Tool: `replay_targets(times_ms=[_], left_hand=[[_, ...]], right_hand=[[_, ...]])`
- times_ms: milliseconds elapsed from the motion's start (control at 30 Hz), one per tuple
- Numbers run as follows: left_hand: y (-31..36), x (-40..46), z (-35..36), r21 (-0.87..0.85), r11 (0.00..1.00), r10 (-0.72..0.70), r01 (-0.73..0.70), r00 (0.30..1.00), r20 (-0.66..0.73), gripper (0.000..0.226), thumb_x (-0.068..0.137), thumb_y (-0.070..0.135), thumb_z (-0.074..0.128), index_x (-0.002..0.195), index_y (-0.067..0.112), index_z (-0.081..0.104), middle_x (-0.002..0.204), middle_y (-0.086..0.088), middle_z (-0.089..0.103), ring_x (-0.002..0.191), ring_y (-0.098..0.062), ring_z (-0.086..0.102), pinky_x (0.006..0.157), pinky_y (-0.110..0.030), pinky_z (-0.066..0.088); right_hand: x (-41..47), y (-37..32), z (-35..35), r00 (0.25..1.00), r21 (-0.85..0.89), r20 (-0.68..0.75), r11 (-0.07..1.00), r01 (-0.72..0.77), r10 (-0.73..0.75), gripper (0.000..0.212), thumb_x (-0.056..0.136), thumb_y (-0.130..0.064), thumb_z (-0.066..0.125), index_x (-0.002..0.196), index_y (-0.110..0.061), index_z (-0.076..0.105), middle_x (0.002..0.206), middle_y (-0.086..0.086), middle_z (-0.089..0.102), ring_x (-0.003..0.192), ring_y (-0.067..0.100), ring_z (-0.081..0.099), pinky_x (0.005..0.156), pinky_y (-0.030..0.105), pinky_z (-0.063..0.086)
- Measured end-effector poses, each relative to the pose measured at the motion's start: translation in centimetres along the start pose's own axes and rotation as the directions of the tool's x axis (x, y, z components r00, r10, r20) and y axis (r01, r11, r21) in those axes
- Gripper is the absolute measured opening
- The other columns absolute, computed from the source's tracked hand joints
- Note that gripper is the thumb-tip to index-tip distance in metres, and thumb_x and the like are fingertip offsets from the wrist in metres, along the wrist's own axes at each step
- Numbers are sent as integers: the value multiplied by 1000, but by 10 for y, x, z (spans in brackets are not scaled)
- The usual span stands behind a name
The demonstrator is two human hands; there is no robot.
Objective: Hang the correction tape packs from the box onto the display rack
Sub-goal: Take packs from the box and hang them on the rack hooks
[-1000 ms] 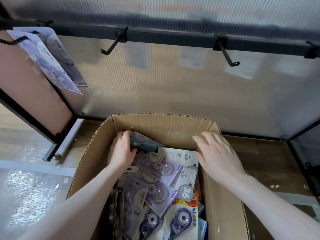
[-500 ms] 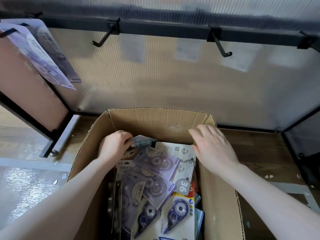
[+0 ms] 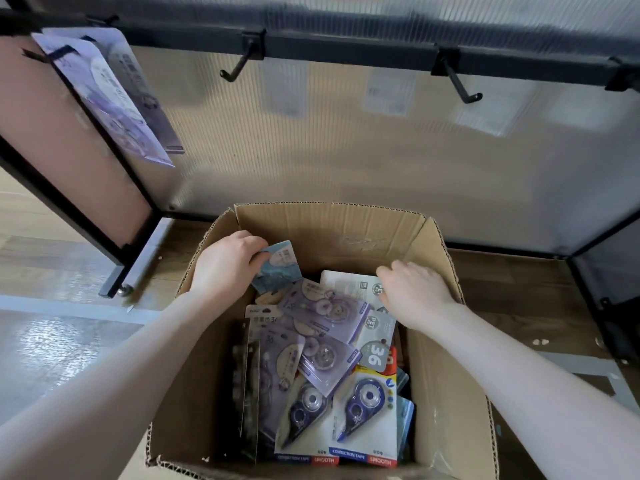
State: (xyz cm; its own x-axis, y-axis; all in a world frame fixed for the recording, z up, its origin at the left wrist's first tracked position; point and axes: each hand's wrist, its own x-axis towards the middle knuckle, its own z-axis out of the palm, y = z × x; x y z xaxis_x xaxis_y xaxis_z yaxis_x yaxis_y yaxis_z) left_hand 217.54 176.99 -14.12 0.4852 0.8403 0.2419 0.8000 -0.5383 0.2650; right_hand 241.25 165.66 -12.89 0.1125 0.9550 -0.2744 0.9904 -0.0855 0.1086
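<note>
— What has your left hand got?

— My left hand is at the far left corner of the cardboard box, fingers curled round a blue-grey pack, thumb side underneath as far as I can tell. The pack is tilted, lifted a little above the heap, its near edge just beside the purple packs.

— And your right?

— My right hand rests on a white pack at the far right of the heap, close to the box's right wall. The fingers lie loosely bent and together, pointing left; I see no grip on anything, though the fingertips are partly hidden by the knuckles.

— Where are the other packs?

— Heaped in the box: purple packs slanting across the middle, a grey one marked 36 to their right, and two white cards with dark blue dispensers at the near end, printed "correction tape".

— And the display rack?

— The rack stands beyond the box, a black rail across the far side in front of a ribbed translucent panel. Two bare hooks jut from it, a left hook and a right hook. At the far left two purple hung packs dangle from another peg.
</note>
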Motion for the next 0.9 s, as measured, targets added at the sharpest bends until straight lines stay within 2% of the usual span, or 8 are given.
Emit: replay_targets(times_ms=[167, 267, 367, 500, 600, 733, 800, 900], left_hand=[[1, -2, -6, -2, 999, -33, 33, 999, 22, 23, 92, 23, 55, 107, 11, 68, 99, -6, 63, 90, -25, 58, 62, -27, 34], [1, -3, -7, 5, 1000, -27, 26, 999, 28, 23, 92, 23, 54, 107, 12, 68, 101, -6, 63, 92, -25, 58, 63, -27, 35], [1, -3, -6, -5, 1000, -18, 18, 999, 46, 24, 93, 24, 54, 108, 12, 67, 101, -6, 63, 91, -24, 58, 62, -27, 36], [2, -3, -5, -13, 1000, -22, 23, 998, 55, 24, 93, 25, 53, 107, 12, 67, 102, -6, 63, 90, -22, 57, 60, -26, 33], [3, -3, -5, -18, 1000, -9, 10, 998, 62, 24, 93, 24, 52, 108, 12, 67, 104, -5, 64, 90, -22, 57, 59, -25, 34], [2, -3, -5, -17, 1000, -7, 8, 997, 74, 24, 93, 23, 53, 108, 11, 67, 103, -6, 63, 90, -22, 57, 58, -24, 31], [1, -4, -5, -14, 1000, -3, 4, 996, 84, 23, 93, 24, 54, 107, 11, 67, 102, -7, 63, 89, -22, 58, 53, -22, 29], [-2, -6, -5, -15, 1000, -2, 3, 996, 91, 23, 92, 25, 54, 107, 12, 67, 102, -5, 64, 88, -21, 58, 50, -15, 26]], right_hand=[[-2, -7, 17, 954, 13, 298, 999, 31, -34, 20, 95, -22, 47, 107, -10, 59, 109, 7, 62, 92, 26, 58, 60, 26, 36], [-11, -6, 28, 896, 36, 439, 998, 58, -67, 25, 92, -29, 52, 106, -9, 60, 95, 6, 56, 84, 23, 53, 60, 28, 38], [-8, -5, 44, 888, 52, 459, 999, 7, -30, 25, 91, -27, 52, 107, -9, 60, 100, 6, 59, 83, 23, 54, 63, 28, 41], [8, -3, 65, 916, 208, 380, 953, -219, 127, 24, 88, -17, 47, 110, -9, 54, 113, 11, 63, 97, 29, 60, 67, 27, 41], [20, -3, 75, 879, 386, 399, 821, -421, 262, 43, 89, -20, 53, 125, -1, 40, 124, 15, 57, 111, 31, 57, 74, 26, 42], [33, -6, 84, 836, 547, 439, 641, -539, 328, 61, 88, -13, 54, 141, -7, 25, 130, 14, 52, 114, 31, 53, 88, 33, 47], [39, -5, 85, 826, 640, 412, 522, -563, 385, 59, 84, -8, 54, 138, -11, 31, 128, 12, 53, 112, 30, 54, 88, 34, 47], [47, -2, 82, 792, 777, 417, 278, -565, 446, 38, 80, -4, 56, 117, -8, 49, 115, 11, 60, 100, 26, 59, 80, 30, 46]])
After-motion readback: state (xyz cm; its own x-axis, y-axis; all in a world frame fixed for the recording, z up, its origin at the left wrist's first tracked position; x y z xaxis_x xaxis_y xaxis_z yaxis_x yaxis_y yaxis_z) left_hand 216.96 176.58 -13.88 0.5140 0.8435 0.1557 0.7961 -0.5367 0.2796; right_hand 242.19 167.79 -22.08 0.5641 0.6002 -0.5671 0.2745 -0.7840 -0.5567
